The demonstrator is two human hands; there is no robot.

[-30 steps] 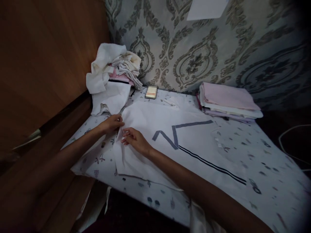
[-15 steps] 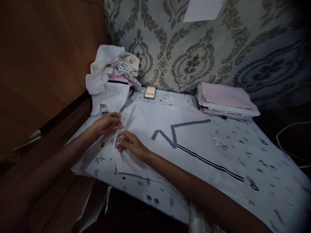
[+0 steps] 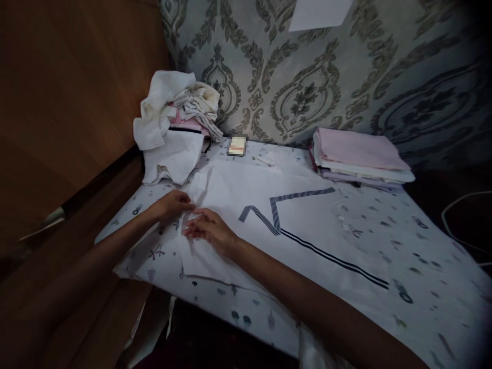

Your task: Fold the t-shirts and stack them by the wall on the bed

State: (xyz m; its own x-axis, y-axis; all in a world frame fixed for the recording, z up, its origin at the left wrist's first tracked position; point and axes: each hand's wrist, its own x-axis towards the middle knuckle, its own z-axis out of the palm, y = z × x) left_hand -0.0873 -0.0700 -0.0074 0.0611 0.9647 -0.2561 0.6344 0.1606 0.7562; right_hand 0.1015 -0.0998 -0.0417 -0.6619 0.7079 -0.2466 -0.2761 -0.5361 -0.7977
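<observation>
A white shirt (image 3: 303, 220) lies spread out, with a zigzag striped band at its neckline and a dark double stripe running down to the right. At its left edge my left hand (image 3: 173, 203) has its fingers drawn together, pinching the cloth as far as I can see. My right hand (image 3: 211, 229) rests on the same edge just beside it, back of the hand up, fingers slightly bent and a little apart. The cloth is creased around both hands, and the right fingertips partly cover the edge.
Patterned sheet (image 3: 246, 328) covers the surface below. A loose pile of clothes (image 3: 172, 148) stands at the back left by a wooden panel (image 3: 77, 82). Folded clothes (image 3: 361, 151) are stacked at the back right. Near the wall lies a small blurred box (image 3: 237, 145).
My left hand has moved slightly down and toward the right hand, and its fingers, spread before, have closed together at the shirt's edge. My right hand has barely moved.
</observation>
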